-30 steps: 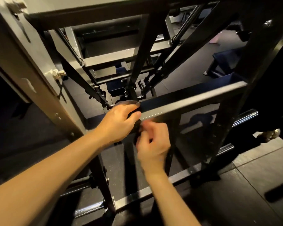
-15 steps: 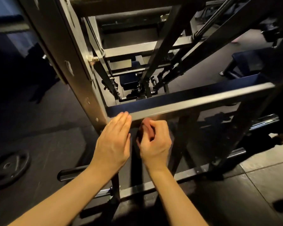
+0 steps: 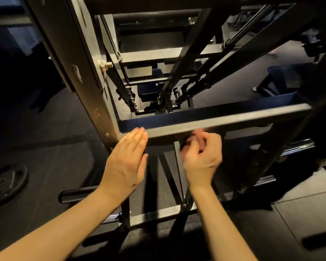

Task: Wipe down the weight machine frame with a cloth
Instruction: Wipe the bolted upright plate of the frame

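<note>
Wiping under the horizontal crossbar point(image 3: 205, 120) of the weight machine frame point(image 3: 94, 91) — right hand point(image 3: 201, 157) clenched around a dark, blurred wad, probably the cloth point(image 3: 186, 144); left hand point(image 3: 127, 162) flat, released, fingertips touching the bar. Seemingly mid-task — uprights, lower rails apparently left. No readable brands or writing.

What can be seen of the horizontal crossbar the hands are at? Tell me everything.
The horizontal crossbar is a dark square metal tube with a dull sheen along its near face, running level from the left upright to the right side of the frame. Its top looks bluish. The left hand, flat with its fingers together, reaches its near edge with the fingertips. The right hand, blurred and curled round something dark, sits just under the bar; whether it touches cannot be told.
</note>
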Demonstrator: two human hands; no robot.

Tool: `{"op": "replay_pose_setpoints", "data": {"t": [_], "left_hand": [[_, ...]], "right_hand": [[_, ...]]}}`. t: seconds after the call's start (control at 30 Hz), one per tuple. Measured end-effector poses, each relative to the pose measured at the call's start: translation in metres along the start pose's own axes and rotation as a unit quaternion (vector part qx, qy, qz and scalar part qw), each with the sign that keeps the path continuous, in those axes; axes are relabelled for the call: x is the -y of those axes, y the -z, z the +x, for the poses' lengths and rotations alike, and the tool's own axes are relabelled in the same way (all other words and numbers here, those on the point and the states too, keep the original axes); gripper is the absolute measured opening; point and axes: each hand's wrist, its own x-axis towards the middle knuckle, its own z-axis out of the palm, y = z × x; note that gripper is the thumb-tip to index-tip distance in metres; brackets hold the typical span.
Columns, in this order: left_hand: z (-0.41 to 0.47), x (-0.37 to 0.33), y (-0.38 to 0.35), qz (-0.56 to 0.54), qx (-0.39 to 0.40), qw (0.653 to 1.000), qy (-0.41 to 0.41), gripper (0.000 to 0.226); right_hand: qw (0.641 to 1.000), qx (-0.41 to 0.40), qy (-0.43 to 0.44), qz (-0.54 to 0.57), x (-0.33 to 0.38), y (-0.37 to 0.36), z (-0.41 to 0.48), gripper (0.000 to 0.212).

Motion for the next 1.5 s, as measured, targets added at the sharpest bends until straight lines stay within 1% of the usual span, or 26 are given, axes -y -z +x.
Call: {"op": "replay_pose_setpoints", "data": {"t": [0.03,0.1,0.13,0.17,0.27,0.33,0.4,0.47,0.53,0.6,0.63,0.7,0.73,0.77,0.83,0.87,0.93,1.0,1.03,1.07,1.1,1.17,1.23,1.33,1.4,1.5], "left_hand": [[0.000,0.001,0.000,0.000,0.001,1.000,-0.001,0.056],[0.000,0.002,0.002,0.001,0.010,1.000,-0.004,0.058],[0.001,0.002,0.003,0.002,0.019,1.000,-0.001,0.061],[0.002,0.002,0.005,0.001,0.028,1.000,0.003,0.064],[0.001,-0.009,0.010,-0.014,0.036,0.998,0.045,0.066],[-0.009,-0.029,0.015,-0.039,0.001,0.994,0.105,0.056],[-0.021,-0.058,0.018,-0.071,-0.055,0.981,0.174,0.040],[-0.027,-0.085,0.018,-0.112,-0.086,0.965,0.220,0.026],[-0.028,-0.106,0.014,-0.166,-0.085,0.951,0.246,0.027],[-0.026,-0.121,0.011,-0.204,-0.085,0.934,0.280,0.039],[-0.025,-0.126,0.011,-0.213,-0.098,0.924,0.303,0.044],[-0.025,-0.133,0.013,-0.217,-0.136,0.896,0.363,0.041],[-0.024,-0.135,0.014,-0.221,-0.156,0.877,0.397,0.036],[-0.024,-0.136,0.017,-0.242,-0.177,0.850,0.433,0.033],[-0.021,-0.137,0.023,-0.313,-0.220,0.784,0.489,0.035],[-0.019,-0.134,0.027,-0.331,-0.243,0.760,0.504,0.035],[-0.013,-0.125,0.033,-0.331,-0.281,0.729,0.529,0.027],[-0.008,-0.110,0.039,-0.330,-0.289,0.706,0.556,0.015],[-0.006,-0.103,0.043,-0.328,-0.286,0.703,0.563,0.009],[-0.003,-0.096,0.048,-0.313,-0.278,0.713,0.563,0.004],[0.000,-0.090,0.055,-0.288,-0.274,0.731,0.554,0.002],[0.009,-0.077,0.073,-0.230,-0.285,0.771,0.521,0.014],[0.021,-0.064,0.094,-0.191,-0.312,0.802,0.472,0.025],[0.048,-0.051,0.122,-0.115,-0.378,0.841,0.369,0.024],[0.067,-0.048,0.133,-0.064,-0.413,0.852,0.315,0.023],[0.080,-0.047,0.127,-0.018,-0.404,0.865,0.297,0.029]], "right_hand": [[0.996,0.068,0.061,0.003,0.007,-0.007,-0.011,0.011],[0.963,0.214,0.162,-0.010,0.017,-0.010,-0.017,0.010],[0.947,0.263,0.184,-0.016,0.020,-0.008,-0.012,0.014],[0.941,0.287,0.176,-0.013,0.020,-0.003,-0.005,0.017],[0.960,0.273,0.049,0.028,0.020,0.024,0.013,0.017],[0.956,0.287,-0.049,0.044,0.018,0.039,0.021,0.025],[0.934,0.329,-0.122,0.057,0.018,0.046,0.026,0.035],[0.915,0.363,-0.159,0.079,0.023,0.045,0.030,0.037],[0.897,0.392,-0.175,0.108,0.031,0.041,0.031,0.033],[0.863,0.440,-0.189,0.163,0.040,0.038,0.029,0.025],[0.843,0.466,-0.188,0.189,0.043,0.038,0.028,0.022],[0.812,0.512,-0.169,0.223,0.049,0.040,0.027,0.018],[0.797,0.532,-0.159,0.236,0.051,0.041,0.026,0.018],[0.785,0.549,-0.150,0.243,0.052,0.040,0.026,0.020],[0.772,0.574,-0.125,0.242,0.057,0.040,0.025,0.024],[0.768,0.583,-0.112,0.242,0.059,0.038,0.024,0.025],[0.756,0.603,-0.080,0.242,0.063,0.033,0.025,0.027],[0.746,0.624,-0.041,0.229,0.071,0.027,0.030,0.028],[0.747,0.627,-0.021,0.220,0.076,0.024,0.034,0.028],[0.755,0.621,-0.004,0.213,0.083,0.020,0.039,0.028],[0.768,0.605,0.007,0.212,0.089,0.016,0.044,0.027],[0.807,0.551,0.040,0.208,0.102,0.005,0.056,0.026],[0.838,0.498,0.104,0.196,0.119,-0.006,0.066,0.035],[0.855,0.448,0.181,0.188,0.143,-0.026,0.078,0.057],[0.863,0.417,0.214,0.190,0.156,-0.038,0.084,0.059],[0.869,0.390,0.241,0.188,0.165,-0.049,0.086,0.058]]}}
